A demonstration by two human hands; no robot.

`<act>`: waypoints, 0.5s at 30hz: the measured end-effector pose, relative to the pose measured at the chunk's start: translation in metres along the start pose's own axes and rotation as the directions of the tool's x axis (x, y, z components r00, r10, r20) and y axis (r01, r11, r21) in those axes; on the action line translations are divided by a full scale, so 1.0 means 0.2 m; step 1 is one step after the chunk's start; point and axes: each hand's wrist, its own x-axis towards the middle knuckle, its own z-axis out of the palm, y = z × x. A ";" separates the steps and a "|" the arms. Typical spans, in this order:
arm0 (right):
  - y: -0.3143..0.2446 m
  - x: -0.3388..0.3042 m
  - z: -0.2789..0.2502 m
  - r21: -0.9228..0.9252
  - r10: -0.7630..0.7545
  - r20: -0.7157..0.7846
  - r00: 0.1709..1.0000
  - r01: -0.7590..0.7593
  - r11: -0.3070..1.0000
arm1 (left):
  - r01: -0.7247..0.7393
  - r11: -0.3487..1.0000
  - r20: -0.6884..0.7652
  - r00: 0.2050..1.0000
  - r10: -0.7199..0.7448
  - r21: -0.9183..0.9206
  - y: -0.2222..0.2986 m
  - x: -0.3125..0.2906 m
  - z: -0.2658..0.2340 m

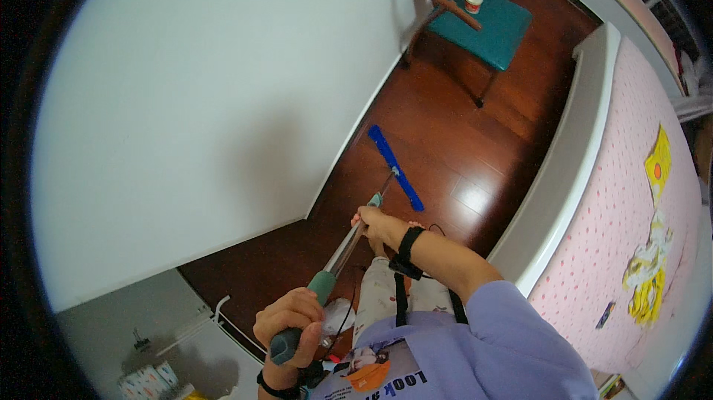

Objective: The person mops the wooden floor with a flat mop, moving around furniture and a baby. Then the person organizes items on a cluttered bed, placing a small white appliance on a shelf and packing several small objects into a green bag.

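Blue fabric, apparently soft and fibrous, is carried on the long, narrow head [401,179] of the mop [343,249], which appears to be laid flat on glossy red-brown floorboards [483,151] between the white wall [223,80] and the bed [566,158]. Both hands are wrapped around the tool, well apart from each other. The left hand [291,320] is closed at the upper end, between the green sleeve [321,286] and the dark end knob [284,346]; the right hand [370,223] is closed on the lower length, just above the pale green collar [376,200]. A slender metallic pole is seen between them, slanted down and away from the body. Handling, estimated: low weight overall, with the load felt mostly at the far end; pole stiff, pad compliant; little fragility expected, though the small joint at the middle of the head is judged the weakest part. Bare metal would probably be slippery if damp, so a hold is best taken at the green sleeve or end knob, with the second hold kept low for steering. Easy sliding over the boards is expected. Whether the pad is wet cannot be told.
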 end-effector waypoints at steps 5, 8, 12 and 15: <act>-0.08 -0.05 0.01 0.004 -0.165 -0.072 0.984 0.165 0.986 | -0.060 0.996 -0.005 0.998 0.059 -0.065 0.00 0.02 -0.04; -0.30 -0.04 -0.09 -0.021 -0.274 -0.086 0.958 0.273 0.962 | -0.050 0.996 0.080 0.995 0.056 -0.075 -0.08 0.05 -0.01; -0.72 0.07 -0.27 -0.140 -0.366 -0.034 0.930 0.359 0.923 | -0.099 0.992 0.218 0.969 0.114 -0.079 -0.38 0.21 0.17; -0.88 0.18 -0.34 0.207 -0.463 -0.105 0.880 0.475 0.855 | -0.232 0.972 0.306 0.923 0.232 -0.038 -0.60 0.35 0.31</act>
